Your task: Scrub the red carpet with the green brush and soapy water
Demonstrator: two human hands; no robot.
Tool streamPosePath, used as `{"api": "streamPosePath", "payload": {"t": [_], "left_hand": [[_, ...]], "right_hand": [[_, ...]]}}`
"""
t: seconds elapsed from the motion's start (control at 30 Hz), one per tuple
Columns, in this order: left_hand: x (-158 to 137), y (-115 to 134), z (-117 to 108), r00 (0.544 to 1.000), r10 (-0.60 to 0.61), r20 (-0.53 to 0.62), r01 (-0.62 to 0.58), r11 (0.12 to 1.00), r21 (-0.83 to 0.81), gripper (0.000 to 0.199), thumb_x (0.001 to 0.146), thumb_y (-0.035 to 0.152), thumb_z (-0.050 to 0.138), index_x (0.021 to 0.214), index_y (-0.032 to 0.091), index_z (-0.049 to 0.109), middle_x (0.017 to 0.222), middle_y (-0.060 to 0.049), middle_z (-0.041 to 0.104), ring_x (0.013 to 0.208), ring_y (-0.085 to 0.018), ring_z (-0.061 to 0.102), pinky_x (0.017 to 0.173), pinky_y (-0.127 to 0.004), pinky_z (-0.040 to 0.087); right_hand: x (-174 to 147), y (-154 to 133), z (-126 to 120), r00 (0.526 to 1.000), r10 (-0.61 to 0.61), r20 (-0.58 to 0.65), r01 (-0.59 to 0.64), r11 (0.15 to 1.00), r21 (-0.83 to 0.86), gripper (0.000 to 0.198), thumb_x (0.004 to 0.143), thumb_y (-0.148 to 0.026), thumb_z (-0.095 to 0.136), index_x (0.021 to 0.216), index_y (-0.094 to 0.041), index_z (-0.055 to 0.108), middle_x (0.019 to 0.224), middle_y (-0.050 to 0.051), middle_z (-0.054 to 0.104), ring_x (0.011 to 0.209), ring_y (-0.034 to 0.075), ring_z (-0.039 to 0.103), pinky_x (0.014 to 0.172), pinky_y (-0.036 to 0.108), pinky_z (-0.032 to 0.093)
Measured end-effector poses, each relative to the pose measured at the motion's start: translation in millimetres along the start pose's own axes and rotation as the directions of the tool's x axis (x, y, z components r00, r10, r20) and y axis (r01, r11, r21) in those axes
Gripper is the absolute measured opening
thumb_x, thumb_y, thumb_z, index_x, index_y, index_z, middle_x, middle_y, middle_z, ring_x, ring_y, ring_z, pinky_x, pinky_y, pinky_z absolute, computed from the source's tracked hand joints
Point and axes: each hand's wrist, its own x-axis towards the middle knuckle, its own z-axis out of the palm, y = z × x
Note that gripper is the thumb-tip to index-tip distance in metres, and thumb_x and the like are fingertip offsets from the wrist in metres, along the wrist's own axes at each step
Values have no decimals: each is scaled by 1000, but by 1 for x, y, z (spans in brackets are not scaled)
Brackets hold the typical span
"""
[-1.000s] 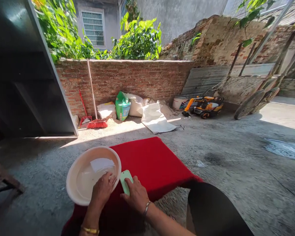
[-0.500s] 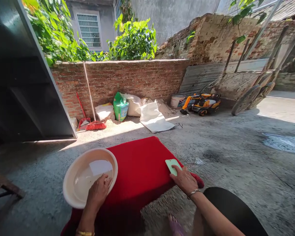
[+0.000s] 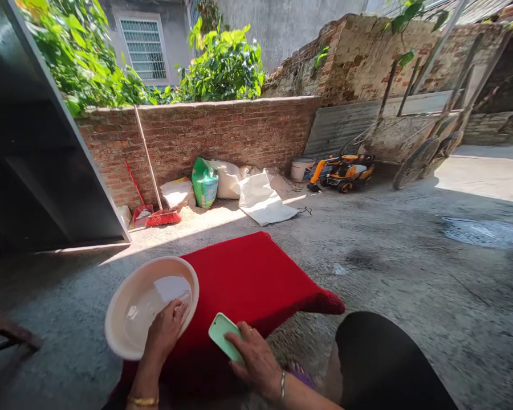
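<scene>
In my right hand (image 3: 256, 356) is a pale green phone (image 3: 226, 337), gripped by its lower end and tilted over the near edge of the red cloth (image 3: 239, 273). My left hand (image 3: 166, 329) reaches over the near side of a round cream basin (image 3: 118, 296). Its fingers are curled inside the basin, close to the water; what they hold, if anything, is hidden. Shallow water in the basin (image 3: 147, 302) reflects a bright patch. The basin stands on the left part of the cloth-covered surface.
A dark metal door (image 3: 38, 171) stands at the left. Along the brick wall (image 3: 239, 131) are a broom (image 3: 162, 217), a green sack (image 3: 204, 185), a white sack (image 3: 265, 199) and a yellow toy excavator (image 3: 344, 173). My knee (image 3: 385, 359) is at the lower right.
My right hand has lifted the phone from the cloth's right edge and brought it left and nearer to me. My left hand remains in the basin. The view has shifted slightly.
</scene>
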Motion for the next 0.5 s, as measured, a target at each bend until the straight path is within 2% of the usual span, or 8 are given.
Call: {"api": "streamPosePath", "payload": {"t": [0.1, 0.2, 0.27, 0.37, 0.43, 0.5], "left_hand": [[2, -3, 2, 1000, -10, -5, 10, 1000, -12, 47, 123, 32, 41, 136, 26, 86, 138, -10, 93, 129, -24, 87, 100, -26, 61], [5, -3, 2, 1000, -8, 10, 8, 1000, -10, 46, 122, 32, 42, 135, 26, 86, 138, -10, 93, 132, -26, 87, 102, -28, 61], [6, -3, 1, 1000, 5, 19, -5, 1000, -8, 47, 121, 32, 42, 134, 26, 87, 139, -11, 93, 134, -28, 86, 105, -29, 61], [7, -4, -2, 999, 5, 35, -5, 1000, -17, 48, 121, 32, 42, 137, 26, 86, 141, -10, 92, 134, -28, 86, 106, -30, 61], [8, -5, -4, 998, -12, 57, 14, 1000, -20, 48, 121, 35, 42, 138, 27, 86, 138, -10, 93, 132, -27, 87, 105, -30, 61], [9, -6, -5, 996, -29, 79, 30, 999, -21, 49, 122, 36, 42, 139, 26, 87, 135, -10, 94, 131, -28, 87, 104, -30, 62]], "right_hand": [[-2, 27, -12, 998, 34, -55, -37, 998, -55, 72, 84, -12, 78, 151, -38, 82, 155, 10, 77, 134, 34, 76, 122, 45, 58], [-14, 80, -42, 976, 135, -173, -149, 986, -74, 64, 85, -13, 76, 144, -36, 84, 152, 10, 78, 129, 33, 79, 117, 44, 60], [-25, 120, -63, 935, 241, -260, -265, 962, -60, 56, 90, -17, 74, 141, -36, 83, 149, 10, 79, 125, 31, 80, 114, 43, 61], [-40, 170, -90, 823, 453, -343, -483, 876, -1, 45, 96, -25, 72, 140, -34, 80, 143, 11, 78, 121, 31, 81, 107, 42, 62], [-45, 191, -103, 706, 604, -370, -617, 781, 96, 41, 98, -30, 72, 138, -33, 77, 143, 13, 77, 119, 32, 82, 103, 43, 62], [-46, 199, -111, 591, 715, -372, -689, 688, 228, 39, 99, -35, 73, 138, -33, 75, 145, 15, 75, 119, 34, 82, 99, 44, 63]]}}
